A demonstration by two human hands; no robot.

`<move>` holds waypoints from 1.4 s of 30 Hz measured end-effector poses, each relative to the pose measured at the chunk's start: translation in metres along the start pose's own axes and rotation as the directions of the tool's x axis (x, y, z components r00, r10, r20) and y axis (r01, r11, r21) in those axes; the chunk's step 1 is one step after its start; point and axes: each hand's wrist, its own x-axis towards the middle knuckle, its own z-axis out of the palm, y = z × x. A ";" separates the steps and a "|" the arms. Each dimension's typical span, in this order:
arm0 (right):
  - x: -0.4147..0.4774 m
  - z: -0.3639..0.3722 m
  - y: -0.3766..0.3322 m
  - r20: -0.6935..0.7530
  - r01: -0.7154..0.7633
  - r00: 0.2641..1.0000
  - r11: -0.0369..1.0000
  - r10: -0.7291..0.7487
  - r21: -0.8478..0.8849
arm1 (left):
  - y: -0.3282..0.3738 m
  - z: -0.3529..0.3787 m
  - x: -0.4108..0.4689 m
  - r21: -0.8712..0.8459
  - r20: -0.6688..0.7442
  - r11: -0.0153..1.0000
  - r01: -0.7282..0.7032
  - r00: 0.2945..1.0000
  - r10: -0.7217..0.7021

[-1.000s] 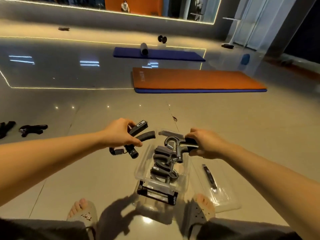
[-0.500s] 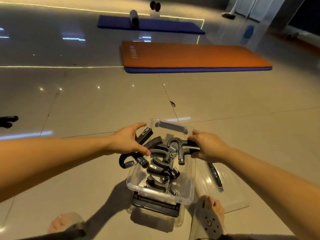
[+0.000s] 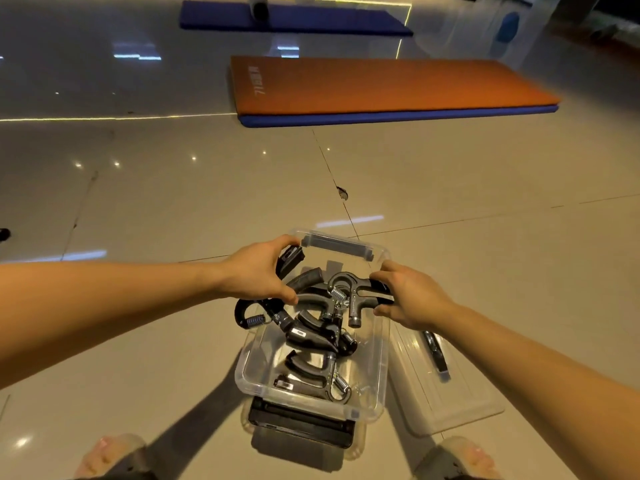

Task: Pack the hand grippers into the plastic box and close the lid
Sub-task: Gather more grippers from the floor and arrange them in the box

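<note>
A clear plastic box [image 3: 377, 372] stands on the tiled floor between my feet. Several black hand grippers with metal springs [image 3: 313, 336] lie inside it. My left hand [image 3: 258, 271] grips a black hand gripper [image 3: 292, 259] over the box's left rim, with its spring end hanging outside the wall. My right hand [image 3: 410, 296] holds the handle of another hand gripper [image 3: 349, 292] over the box's right rim. The clear lid [image 3: 446, 393] lies flat on the floor to the right of the box.
An orange mat [image 3: 381, 86] lies on the floor farther ahead, a blue mat [image 3: 294, 20] beyond it. A black latch [image 3: 301, 424] sits at the box's near end. My two sandalled feet flank the box at the bottom edge. A dark object [image 3: 4, 233] lies at far left.
Both hands have come down and closer over the box with their hand grippers. The view has tilted down toward the box.
</note>
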 end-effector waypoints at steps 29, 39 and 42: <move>0.084 0.098 -0.082 0.284 -0.383 0.910 0.875 0.302 0.296 | -0.070 0.002 0.011 -0.001 0.030 0.991 0.133 0.991 -0.133; 0.107 0.116 -0.075 0.108 -0.161 0.982 0.985 0.153 0.069 | -0.067 0.003 0.018 0.007 0.032 0.993 0.119 0.992 -0.119; 0.128 0.109 -0.070 0.146 0.101 0.984 0.994 -0.107 0.050 | -0.068 0.001 0.018 0.011 0.019 0.992 0.126 0.992 -0.126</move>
